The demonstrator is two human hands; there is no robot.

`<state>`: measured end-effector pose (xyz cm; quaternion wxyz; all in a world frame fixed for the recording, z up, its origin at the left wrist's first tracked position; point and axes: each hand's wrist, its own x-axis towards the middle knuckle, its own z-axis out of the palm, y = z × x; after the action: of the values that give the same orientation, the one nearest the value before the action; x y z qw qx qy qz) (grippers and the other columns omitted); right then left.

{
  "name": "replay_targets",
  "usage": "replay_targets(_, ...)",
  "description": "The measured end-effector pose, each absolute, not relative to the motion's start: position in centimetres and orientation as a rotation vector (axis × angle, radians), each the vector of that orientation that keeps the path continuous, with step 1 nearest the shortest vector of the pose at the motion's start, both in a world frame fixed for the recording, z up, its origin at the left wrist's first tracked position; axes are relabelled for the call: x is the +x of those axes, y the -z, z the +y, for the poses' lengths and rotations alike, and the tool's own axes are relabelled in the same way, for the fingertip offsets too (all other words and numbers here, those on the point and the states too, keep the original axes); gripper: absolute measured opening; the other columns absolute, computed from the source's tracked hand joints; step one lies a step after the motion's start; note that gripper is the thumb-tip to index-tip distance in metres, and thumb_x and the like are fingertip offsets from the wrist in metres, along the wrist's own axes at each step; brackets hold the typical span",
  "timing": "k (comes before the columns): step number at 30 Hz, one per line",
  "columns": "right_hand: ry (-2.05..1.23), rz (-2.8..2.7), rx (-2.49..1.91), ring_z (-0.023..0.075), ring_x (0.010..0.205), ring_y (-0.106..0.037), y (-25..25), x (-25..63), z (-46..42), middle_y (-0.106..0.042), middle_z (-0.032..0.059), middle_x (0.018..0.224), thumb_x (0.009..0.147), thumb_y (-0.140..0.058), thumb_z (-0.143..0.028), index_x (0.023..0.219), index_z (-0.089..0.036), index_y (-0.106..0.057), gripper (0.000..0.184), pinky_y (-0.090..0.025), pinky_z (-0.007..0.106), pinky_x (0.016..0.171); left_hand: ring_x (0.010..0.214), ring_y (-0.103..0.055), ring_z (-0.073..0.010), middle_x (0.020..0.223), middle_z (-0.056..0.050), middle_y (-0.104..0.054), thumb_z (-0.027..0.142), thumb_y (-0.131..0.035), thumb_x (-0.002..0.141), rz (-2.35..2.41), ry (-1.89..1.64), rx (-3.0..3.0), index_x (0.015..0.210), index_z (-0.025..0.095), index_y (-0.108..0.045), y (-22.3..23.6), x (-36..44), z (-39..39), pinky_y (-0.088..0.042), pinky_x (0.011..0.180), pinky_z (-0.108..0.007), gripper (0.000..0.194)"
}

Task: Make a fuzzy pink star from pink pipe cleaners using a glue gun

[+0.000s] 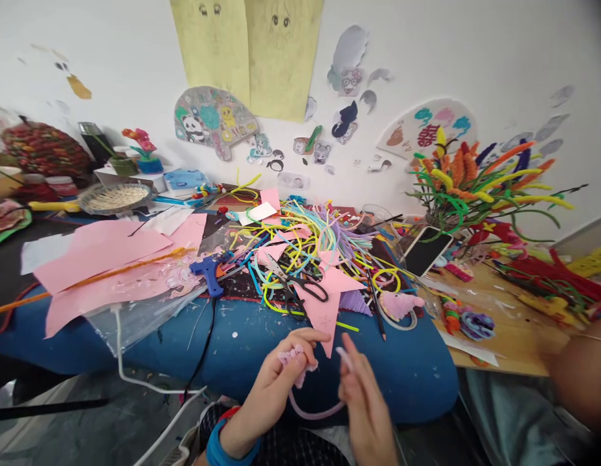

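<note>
My left hand (269, 382) is closed on a bunched-up piece of pale pink pipe cleaner (310, 414). From that bunch the fuzzy stem hangs down in a curve and runs up to my right hand (366, 398). The right fingers, somewhat blurred, are closed on the far length, and its tip pokes out near the thumb. Both hands are held in front of the blue padded table edge (402, 382). Just beyond them lies a pointed piece of pink paper (324, 317), with black-handled scissors (310, 289) beside it.
A heap of coloured pipe cleaners (285, 239) covers the table's middle. To the left are a blue glue gun (210, 275) and pink sheets (106, 249). On the right are a phone (428, 251), a pencil (378, 307), a pipe-cleaner bouquet (475, 181) and another person's arm (582, 375).
</note>
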<state>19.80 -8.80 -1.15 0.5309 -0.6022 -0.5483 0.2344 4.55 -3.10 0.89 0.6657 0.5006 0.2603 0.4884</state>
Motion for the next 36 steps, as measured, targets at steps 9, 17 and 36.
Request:
replay_targets(9, -0.806, -1.292, -1.477, 0.0248, 0.141, -0.034, 4.8, 13.9, -9.5, -0.033, 0.0086, 0.155, 0.093, -0.049, -0.030, 0.152, -0.023, -0.021, 0.066, -0.039, 0.037, 0.110, 0.118, -0.053, -0.0252, 0.129, -0.010, -0.061, 0.037, -0.050, 0.095, 0.743, -1.318, 1.012, 0.078, 0.020, -0.063, 0.4, 6.4, -3.6, -0.038, 0.103, -0.037, 0.027)
replay_targets(17, -0.848, -1.373, -1.283, 0.0197, 0.131, -0.050, 5.2, 14.1, -9.0, -0.051, 0.0043, 0.144, 0.097, -0.038, -0.027, 0.148, -0.027, -0.035, 0.051, -0.045, 0.031, 0.105, 0.104, -0.059, -0.0232, 0.096, -0.006, -0.069, 0.033, -0.046, 0.097, 0.770, -1.677, 1.115, 0.083, 0.021, -0.061, 1.2, 7.4, -3.1, -0.040, 0.100, -0.041, 0.023)
replay_targets(36, -1.314, -0.952, -1.185, 0.0119, 0.035, -0.031, 2.9, 15.7, -6.1, -0.039, -0.0063, 0.046, 0.042, -0.065, -0.078, 0.053, -0.033, -0.053, 0.048, -0.023, 0.024, 0.035, 0.060, -0.052, -0.0163, 0.061, 0.002, -0.054, 0.029, -0.055, 0.090, 1.009, -1.222, 1.264, 0.071, 0.019, -0.063, -0.8, 5.8, -0.1, -0.041, 0.065, -0.028, 0.023)
